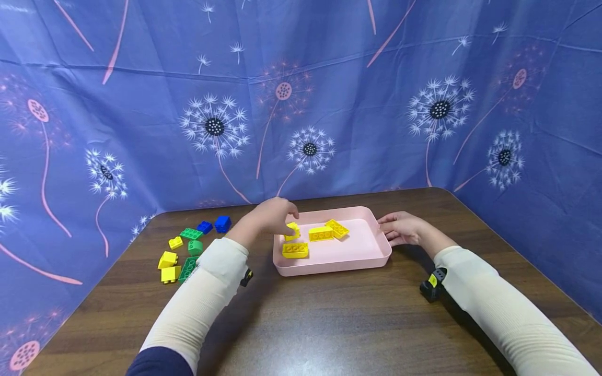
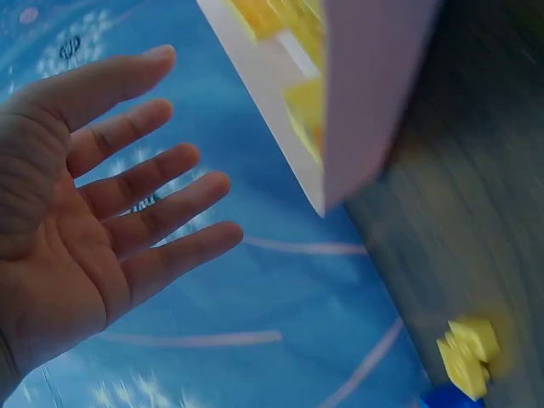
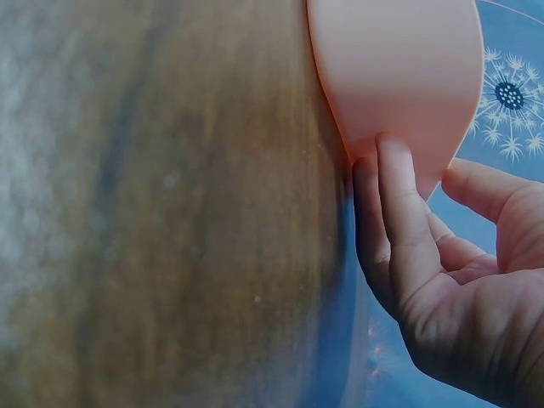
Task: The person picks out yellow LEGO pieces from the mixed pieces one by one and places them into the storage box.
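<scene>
A pink tray [image 1: 345, 263] lies on the table with several yellow bricks [image 1: 321, 234] inside. My left hand [image 1: 273, 216] hovers over the tray's left end, its fingers spread and the palm bare in the left wrist view. Nearest to it are a yellow curved brick [image 1: 295, 228] and a yellow brick [image 1: 295, 251] by the front left corner. With my right hand [image 1: 404, 228] I hold the tray's right end. In the right wrist view the fingers rest along the outer wall and the thumb [image 3: 480, 187] reaches the rim.
Left of the tray lie loose bricks: blue ones [image 1: 223, 224], green ones [image 1: 191, 233] and yellow ones [image 1: 168, 259]. My left forearm partly covers a green brick [image 1: 187, 269]. A blue dandelion-print cloth [image 1: 348, 104] hangs behind the brown table [image 1: 329, 318].
</scene>
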The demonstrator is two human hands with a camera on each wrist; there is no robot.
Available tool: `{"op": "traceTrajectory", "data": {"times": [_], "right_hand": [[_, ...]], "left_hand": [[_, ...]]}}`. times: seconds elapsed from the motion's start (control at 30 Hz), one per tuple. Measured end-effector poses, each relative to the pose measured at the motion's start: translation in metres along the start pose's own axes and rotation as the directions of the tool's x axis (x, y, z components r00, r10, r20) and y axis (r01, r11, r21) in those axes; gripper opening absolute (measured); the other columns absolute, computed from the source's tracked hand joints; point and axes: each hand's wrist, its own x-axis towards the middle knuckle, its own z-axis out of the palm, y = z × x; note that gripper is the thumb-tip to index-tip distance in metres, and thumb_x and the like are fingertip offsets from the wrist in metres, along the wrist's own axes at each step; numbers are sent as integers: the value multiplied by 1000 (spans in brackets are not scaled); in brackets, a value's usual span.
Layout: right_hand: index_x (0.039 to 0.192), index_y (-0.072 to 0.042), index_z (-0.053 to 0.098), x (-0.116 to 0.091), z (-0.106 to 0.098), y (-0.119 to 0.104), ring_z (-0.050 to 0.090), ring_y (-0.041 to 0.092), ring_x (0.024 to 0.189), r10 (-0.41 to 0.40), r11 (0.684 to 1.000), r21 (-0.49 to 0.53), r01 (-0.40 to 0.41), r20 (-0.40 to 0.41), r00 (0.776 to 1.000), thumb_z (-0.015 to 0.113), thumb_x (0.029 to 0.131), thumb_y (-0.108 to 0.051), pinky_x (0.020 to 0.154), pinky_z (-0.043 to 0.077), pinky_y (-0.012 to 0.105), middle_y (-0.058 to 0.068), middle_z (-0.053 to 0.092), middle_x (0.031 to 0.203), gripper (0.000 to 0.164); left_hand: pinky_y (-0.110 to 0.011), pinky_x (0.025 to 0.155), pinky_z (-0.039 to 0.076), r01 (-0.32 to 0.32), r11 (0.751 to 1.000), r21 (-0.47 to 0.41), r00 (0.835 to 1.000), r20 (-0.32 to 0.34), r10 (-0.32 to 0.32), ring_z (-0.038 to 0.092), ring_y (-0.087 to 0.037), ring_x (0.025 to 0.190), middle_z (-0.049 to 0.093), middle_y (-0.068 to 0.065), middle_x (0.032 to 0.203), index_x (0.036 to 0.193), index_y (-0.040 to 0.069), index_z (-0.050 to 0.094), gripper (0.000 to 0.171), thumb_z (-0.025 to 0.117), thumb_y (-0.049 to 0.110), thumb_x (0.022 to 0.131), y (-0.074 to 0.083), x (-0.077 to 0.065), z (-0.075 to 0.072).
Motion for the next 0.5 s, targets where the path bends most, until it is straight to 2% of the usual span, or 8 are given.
{"op": "traceTrajectory", "data": {"times": [0.07, 0.23, 0.4, 0.5], "right_hand": [[138, 16, 28, 0, 0, -1, 67, 17, 83, 2, 1000, 0, -2, 2, 1000, 50, 97, -4, 71, 57, 35, 9, 66, 95, 50], [138, 16, 28, 1, -1, 0, 67, 17, 84, 9, 1000, -23, -9, -3, 1000, 50, 97, -5, 72, 57, 35, 10, 66, 96, 51], [140, 15, 29, 2, -3, 2, 67, 17, 84, 15, 999, -29, -15, -16, 1000, 51, 98, -6, 73, 57, 36, 10, 66, 97, 52], [140, 15, 29, 3, -3, 2, 67, 17, 85, 13, 1000, -24, -14, -10, 1000, 51, 98, -6, 74, 57, 37, 10, 66, 97, 52]], "left_hand": [[-35, 84, 51, 37, 999, -27, 999, -1, -37, 59, -19, 89, 69, -4, 106, 112, 10, 71, 37, 80, 21, 78, -10, -11, -1], [-38, 84, 53, 76, 996, -51, 997, -5, -77, 63, -22, 91, 70, -7, 106, 112, 5, 71, 39, 81, 17, 76, -37, -31, 3], [-41, 90, 51, 150, 987, -55, 989, -2, -150, 63, -26, 100, 69, -8, 110, 110, 5, 71, 40, 83, 17, 75, -60, -42, 12], [-43, 91, 50, 187, 980, -66, 982, -16, -188, 63, -27, 100, 69, -11, 109, 109, 3, 71, 40, 83, 18, 74, -75, -45, 17]]}}
